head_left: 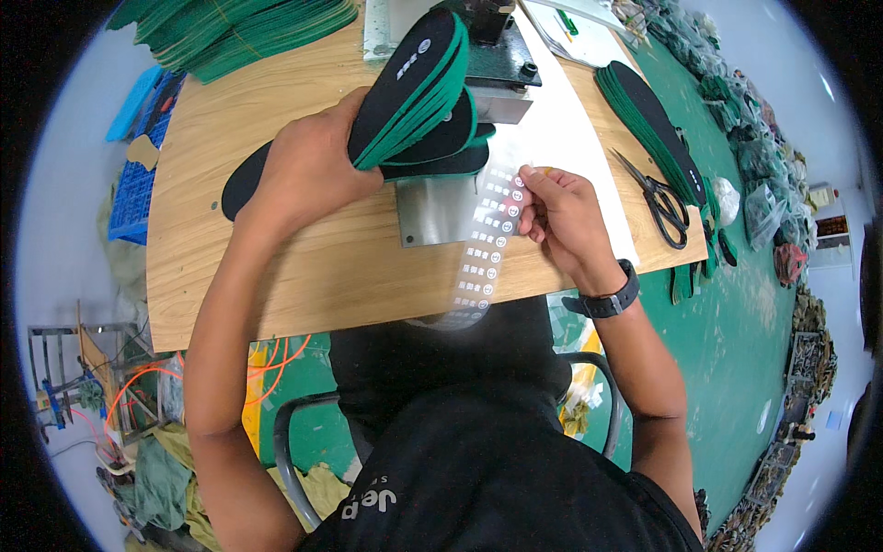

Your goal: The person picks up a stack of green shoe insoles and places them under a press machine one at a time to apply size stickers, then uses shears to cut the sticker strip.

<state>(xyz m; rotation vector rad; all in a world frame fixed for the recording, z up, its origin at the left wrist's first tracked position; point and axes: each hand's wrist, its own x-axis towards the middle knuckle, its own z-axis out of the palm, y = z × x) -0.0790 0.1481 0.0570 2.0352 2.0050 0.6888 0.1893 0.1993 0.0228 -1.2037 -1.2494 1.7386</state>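
Note:
My left hand [308, 166] is wrapped around a bundle of shoe insoles [418, 78], black on top with green edges, tilted up and fanned apart at the toe. Further insoles lie beneath the bundle, and a black end [244, 184] sticks out left of my wrist; whether my hand grips these too I cannot tell. Between thumb and fingers, my right hand [566, 212] pinches the upper part of a clear strip of white printed transfers [480, 253]. That strip hangs down over the table's front edge, passing beside a flat metal plate [428, 221].
A press machine [501, 60] stands at the table's back. Black scissors [664, 202] and an insole stack [648, 129] lie right, on the wooden table [313, 276]. Green insole piles [230, 37] sit back left, near a blue crate [133, 198]. Bagged goods [759, 147] line the right wall.

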